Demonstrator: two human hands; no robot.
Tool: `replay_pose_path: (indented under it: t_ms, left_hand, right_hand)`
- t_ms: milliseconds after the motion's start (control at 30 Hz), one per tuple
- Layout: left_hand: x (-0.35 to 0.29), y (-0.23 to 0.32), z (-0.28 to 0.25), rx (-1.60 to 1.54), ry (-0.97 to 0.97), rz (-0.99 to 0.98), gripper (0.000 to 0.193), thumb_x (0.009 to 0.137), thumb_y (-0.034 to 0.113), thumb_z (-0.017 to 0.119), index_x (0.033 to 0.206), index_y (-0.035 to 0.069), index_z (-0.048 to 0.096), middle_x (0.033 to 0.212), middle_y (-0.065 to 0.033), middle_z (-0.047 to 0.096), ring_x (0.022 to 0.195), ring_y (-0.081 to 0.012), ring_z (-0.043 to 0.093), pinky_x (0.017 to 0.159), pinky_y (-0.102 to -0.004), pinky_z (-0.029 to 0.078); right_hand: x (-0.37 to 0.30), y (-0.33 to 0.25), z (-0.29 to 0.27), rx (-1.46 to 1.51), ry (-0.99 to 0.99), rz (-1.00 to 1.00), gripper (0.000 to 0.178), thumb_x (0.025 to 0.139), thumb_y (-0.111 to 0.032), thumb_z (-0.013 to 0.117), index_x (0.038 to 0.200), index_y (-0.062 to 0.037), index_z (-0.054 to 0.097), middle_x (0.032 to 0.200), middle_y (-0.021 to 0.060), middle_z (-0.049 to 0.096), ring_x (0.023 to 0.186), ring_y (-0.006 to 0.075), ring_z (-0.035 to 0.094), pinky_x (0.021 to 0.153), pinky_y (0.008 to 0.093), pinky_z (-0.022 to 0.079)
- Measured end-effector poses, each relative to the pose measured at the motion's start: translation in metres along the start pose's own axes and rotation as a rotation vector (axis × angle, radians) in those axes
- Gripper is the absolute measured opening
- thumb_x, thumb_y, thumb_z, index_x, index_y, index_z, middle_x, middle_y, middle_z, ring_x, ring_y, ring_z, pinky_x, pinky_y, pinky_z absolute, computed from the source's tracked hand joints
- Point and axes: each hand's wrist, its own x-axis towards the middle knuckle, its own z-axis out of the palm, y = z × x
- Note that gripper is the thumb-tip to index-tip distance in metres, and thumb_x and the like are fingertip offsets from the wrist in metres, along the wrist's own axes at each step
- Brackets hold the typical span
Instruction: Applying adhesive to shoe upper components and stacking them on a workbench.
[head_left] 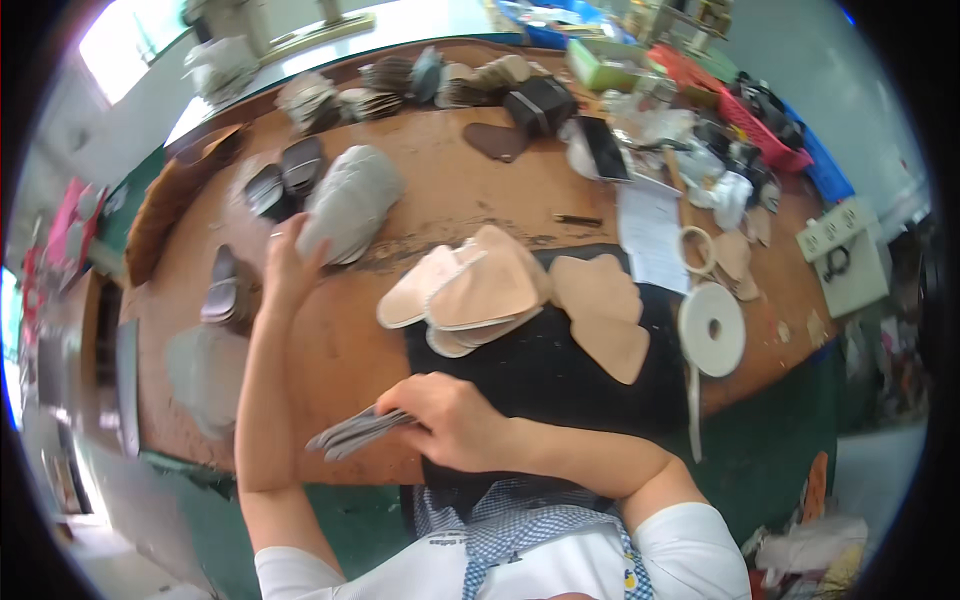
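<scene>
My right hand (455, 418) is closed around a small stack of grey flat pieces (355, 432), held above the near edge of the table. Further off on the left, my left hand (290, 262) reaches forward with thumb and fingers apart. Its fingertips are close to a stack of dark pieces (268, 192); whether they touch it I cannot tell. Just right of that hand lies a large light grey stack (355, 200) of cut pieces. Beige shaped pieces (490, 285) are piled in the middle, and more beige pieces (605, 310) lie fanned out on a black mat (560, 390).
A white tape roll (712, 330) and a paper sheet (652, 225) lie on the right. Several stacks of cut pieces (380, 88) line the table's back edge. A phone (603, 150), plastic bags and a pink basket (765, 135) crowd the back right. Brown material (170, 215) curls at the left.
</scene>
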Motion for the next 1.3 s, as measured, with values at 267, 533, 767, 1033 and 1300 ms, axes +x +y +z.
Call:
replay_pose_path:
  t_ms: [267, 533, 767, 1033, 1300]
  left_hand:
    - [0.005, -0.015, 0.028, 0.579, -0.052, -0.225, 0.041, 0.093, 0.033, 0.070, 0.123, 0.007, 0.060, 0.116, -0.0184, 0.066, 0.104, -0.0392, 0.068, 0.084, -0.0484, 0.056]
    - [-0.038, 0.065, -0.036, 0.080, 0.058, -0.054, 0.009, 0.097, 0.010, 0.060, 0.098, 0.001, 0.061, 0.080, -0.0203, 0.065, 0.071, -0.0371, 0.061, 0.067, -0.0420, 0.047]
    - [-0.096, 0.156, -0.091, -0.271, -0.624, 0.019, 0.006, 0.085, 0.004, 0.070, 0.083, -0.001, 0.068, 0.065, -0.0117, 0.064, 0.060, -0.0215, 0.064, 0.059, -0.0349, 0.047]
    - [0.013, -0.027, 0.010, -0.024, -0.130, -0.130, 0.054, 0.095, 0.034, 0.070, 0.135, 0.001, 0.056, 0.129, -0.0202, 0.063, 0.119, -0.0299, 0.061, 0.096, -0.0392, 0.049]
    - [0.021, -0.014, 0.043, 0.550, -0.061, -0.193, 0.064, 0.091, 0.037, 0.072, 0.140, 0.002, 0.052, 0.127, -0.0262, 0.063, 0.114, -0.0437, 0.063, 0.096, -0.0498, 0.050]
  right_hand:
    - [-0.029, 0.020, 0.001, 0.119, -0.111, 0.142, 0.033, 0.079, -0.007, 0.078, 0.108, -0.0036, 0.063, 0.100, 0.0113, 0.068, 0.097, 0.0315, 0.067, 0.086, 0.0406, 0.054]
    - [-0.036, 0.017, -0.016, 0.006, 0.045, -0.130, 0.022, 0.077, -0.007, 0.078, 0.091, -0.0013, 0.063, 0.126, 0.0173, 0.058, 0.122, 0.0326, 0.060, 0.087, 0.0402, 0.057]
    - [-0.042, 0.028, -0.034, -0.177, 0.142, -0.233, 0.022, 0.077, -0.008, 0.078, 0.086, -0.0022, 0.060, 0.126, 0.0152, 0.058, 0.125, 0.0339, 0.057, 0.103, 0.0480, 0.048]
    - [-0.049, 0.038, -0.034, 0.309, -0.016, -0.107, 0.026, 0.076, -0.002, 0.079, 0.094, -0.0030, 0.060, 0.103, 0.0119, 0.058, 0.090, 0.0333, 0.066, 0.074, 0.0400, 0.055]
    - [-0.054, 0.041, -0.030, 0.344, 0.007, -0.090, 0.026, 0.076, -0.003, 0.078, 0.094, -0.0030, 0.059, 0.102, 0.0126, 0.056, 0.090, 0.0339, 0.064, 0.075, 0.0415, 0.054]
